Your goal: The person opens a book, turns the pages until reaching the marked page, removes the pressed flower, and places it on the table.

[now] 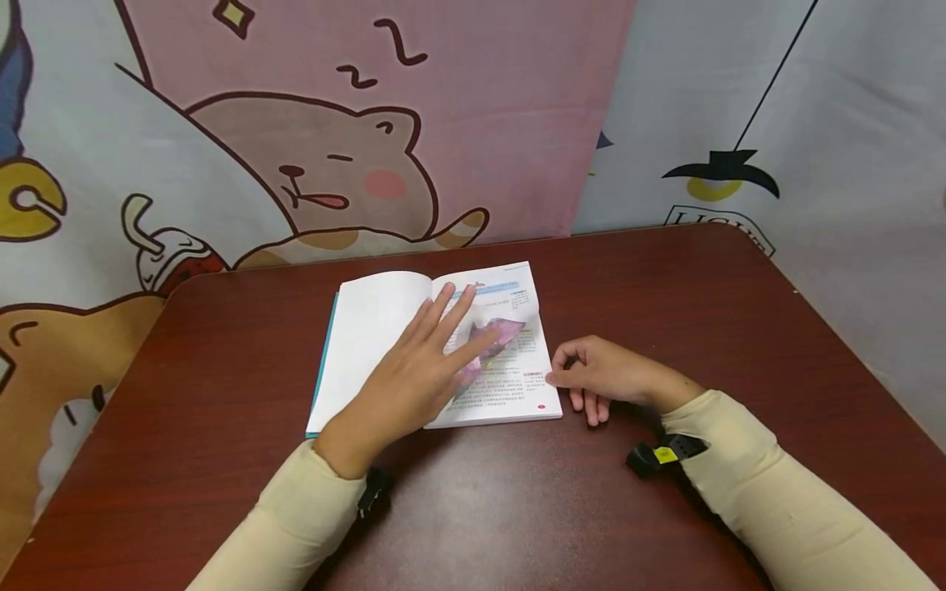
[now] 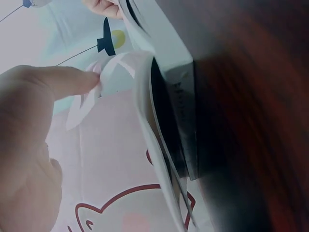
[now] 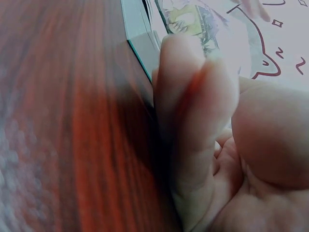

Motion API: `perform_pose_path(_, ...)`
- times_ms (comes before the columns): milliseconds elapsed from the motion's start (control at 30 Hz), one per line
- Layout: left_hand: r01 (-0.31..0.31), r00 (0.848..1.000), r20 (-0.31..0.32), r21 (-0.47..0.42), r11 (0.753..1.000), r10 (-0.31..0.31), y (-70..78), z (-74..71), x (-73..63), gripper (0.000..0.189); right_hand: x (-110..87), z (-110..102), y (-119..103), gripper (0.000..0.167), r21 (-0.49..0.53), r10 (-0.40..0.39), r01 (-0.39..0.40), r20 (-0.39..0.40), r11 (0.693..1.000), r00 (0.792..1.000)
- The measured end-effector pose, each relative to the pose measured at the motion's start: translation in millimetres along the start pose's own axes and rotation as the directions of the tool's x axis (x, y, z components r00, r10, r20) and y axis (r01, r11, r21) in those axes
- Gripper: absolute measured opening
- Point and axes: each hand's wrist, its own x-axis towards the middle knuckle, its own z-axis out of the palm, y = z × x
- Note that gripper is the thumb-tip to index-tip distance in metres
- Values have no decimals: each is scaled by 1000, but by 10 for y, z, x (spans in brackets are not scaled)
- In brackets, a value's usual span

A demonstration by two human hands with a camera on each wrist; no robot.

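Open book: It lies open on the table (image 1: 480, 509), near its far edge. The book (image 1: 369, 336) has a plain white left page, and a teal cover edge (image 1: 323, 357) shows beside this page.
Right page: The right page (image 1: 510, 394) is printed with small text. A pink-purple patch (image 1: 508, 330) is seen on it, partly under the left hand; whether it is a printed picture or a separate thing, I cannot tell.
Pale strip: In the left wrist view a pinkish strip (image 2: 84, 108) curls near a fingertip, above the book; its nature is not clear.
Left hand: The left hand (image 1: 414, 369) is over the book, with fingers straight and spread; no finger is seen curled around anything.
Right hand: The right hand (image 1: 613, 369) is at the right edge of the book, thumb and index finger close together. Whether they pinch a page, I cannot tell.
Pages so far: The book is already opened and both hands are at it. I judge the work with the pages to be in the middle; how much is left, the pictures do not show.
Around: A light sleeve (image 1: 769, 484) covers the right arm, and a cartoon cloth (image 1: 510, 107) hangs behind the table.
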Motion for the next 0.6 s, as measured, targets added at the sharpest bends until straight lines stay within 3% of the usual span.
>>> perform_pose_path(300,-99,993,62,23,995,98,19,20,5,29,-11,-4,5,23,-5,-1,1,-2,1000,1000)
perform_pose_path(600,-87,992,93,18,996,85,-2,25,-7,20,-14,1,-6,24,-3,-8,8,-3,1000,1000)
